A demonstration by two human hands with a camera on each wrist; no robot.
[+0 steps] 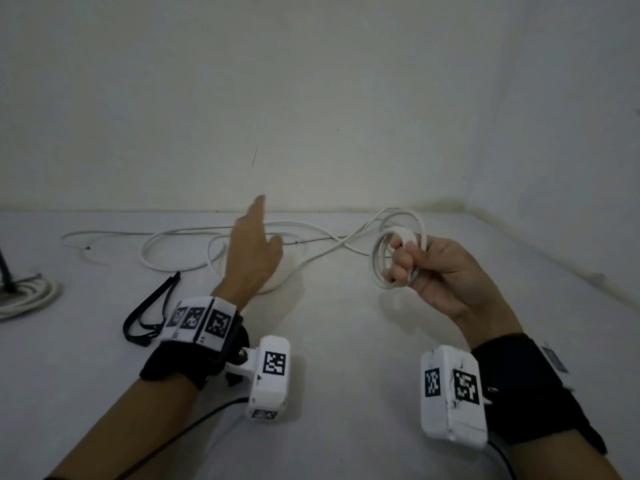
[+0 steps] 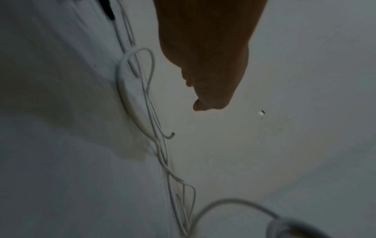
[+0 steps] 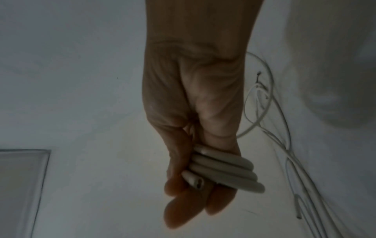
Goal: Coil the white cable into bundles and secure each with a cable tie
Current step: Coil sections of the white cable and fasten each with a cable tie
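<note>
White cable (image 1: 194,244) lies in loose round-section loops on the smooth pale floor (image 1: 329,341). Black flat cable ties (image 1: 149,313) lie at left. Left hand (image 1: 254,251) hovers above the loops, fingers extended, empty. Right hand (image 1: 440,271) grips a small tight coil (image 1: 384,261), fingers curled around it.

Head view: high, facing forward-down over tabletop (image 1: 329,341) toward wall. Wrist views: close, looking along each hand. All three share loose white cable (image 1: 180,268) (image 2: 130,103) (image 3: 262,104).
</note>
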